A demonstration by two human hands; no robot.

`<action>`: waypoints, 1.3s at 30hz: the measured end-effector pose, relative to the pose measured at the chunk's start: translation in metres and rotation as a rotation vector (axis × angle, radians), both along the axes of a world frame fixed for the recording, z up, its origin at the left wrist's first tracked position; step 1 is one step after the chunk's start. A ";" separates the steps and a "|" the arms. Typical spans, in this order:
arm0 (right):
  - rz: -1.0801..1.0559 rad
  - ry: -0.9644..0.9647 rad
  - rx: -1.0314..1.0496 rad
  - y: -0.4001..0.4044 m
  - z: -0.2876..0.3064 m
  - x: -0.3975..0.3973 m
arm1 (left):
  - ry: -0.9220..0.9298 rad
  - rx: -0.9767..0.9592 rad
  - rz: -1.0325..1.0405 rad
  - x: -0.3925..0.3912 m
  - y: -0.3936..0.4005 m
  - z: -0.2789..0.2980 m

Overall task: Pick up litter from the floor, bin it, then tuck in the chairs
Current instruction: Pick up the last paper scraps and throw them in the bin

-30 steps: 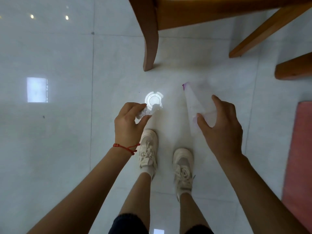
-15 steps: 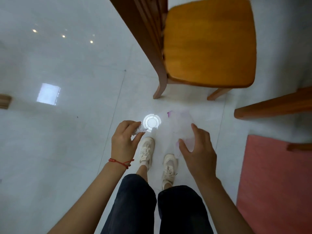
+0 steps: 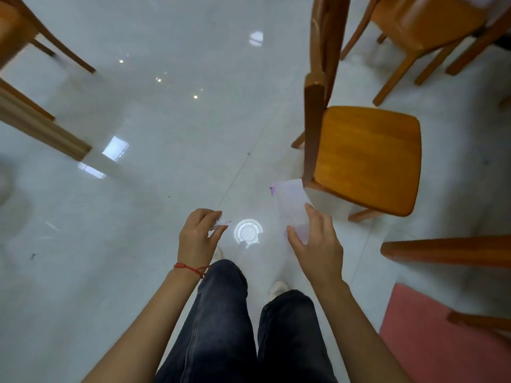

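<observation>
Standing over the white floor [image 3: 166,120], one crumpled scrap [image 3: 221,221] is pinched in the left hand [image 3: 197,237], one clear bag [image 3: 293,208] gripped by the right hand [image 3: 318,244], beside one pulled-out chair [image 3: 367,158].

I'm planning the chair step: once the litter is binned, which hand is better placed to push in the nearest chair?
Probably the right hand: the wooden chair stands just ahead on that side. It holds a translucent bag; the left hand pinches crumpled litter.
</observation>
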State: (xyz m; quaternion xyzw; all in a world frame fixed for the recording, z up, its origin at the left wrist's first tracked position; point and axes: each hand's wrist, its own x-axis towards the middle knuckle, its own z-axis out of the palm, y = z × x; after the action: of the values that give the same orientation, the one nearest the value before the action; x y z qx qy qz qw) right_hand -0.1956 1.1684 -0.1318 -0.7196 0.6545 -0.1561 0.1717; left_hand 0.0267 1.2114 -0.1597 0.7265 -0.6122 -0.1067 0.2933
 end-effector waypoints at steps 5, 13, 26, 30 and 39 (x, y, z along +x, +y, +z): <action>0.047 0.023 0.025 -0.020 0.012 0.063 | -0.022 0.001 0.028 0.066 -0.008 0.014; 0.055 -0.008 0.066 -0.075 0.022 0.173 | -0.077 0.001 0.091 0.208 -0.037 0.026; 0.131 -0.029 0.018 -0.228 0.044 0.276 | -0.063 0.013 0.197 0.300 -0.157 0.042; 0.147 -0.048 0.021 -0.303 0.048 0.295 | -0.057 -0.005 0.228 0.322 -0.229 0.046; 0.123 -0.056 0.037 -0.455 0.075 0.330 | -0.072 -0.012 0.220 0.361 -0.379 0.070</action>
State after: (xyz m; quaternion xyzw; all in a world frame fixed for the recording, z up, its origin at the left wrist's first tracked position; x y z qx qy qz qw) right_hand 0.1340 0.7129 -0.0571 -0.7507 0.6066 -0.1532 0.2122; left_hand 0.3881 0.8325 -0.0899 0.7910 -0.5394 -0.0440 0.2853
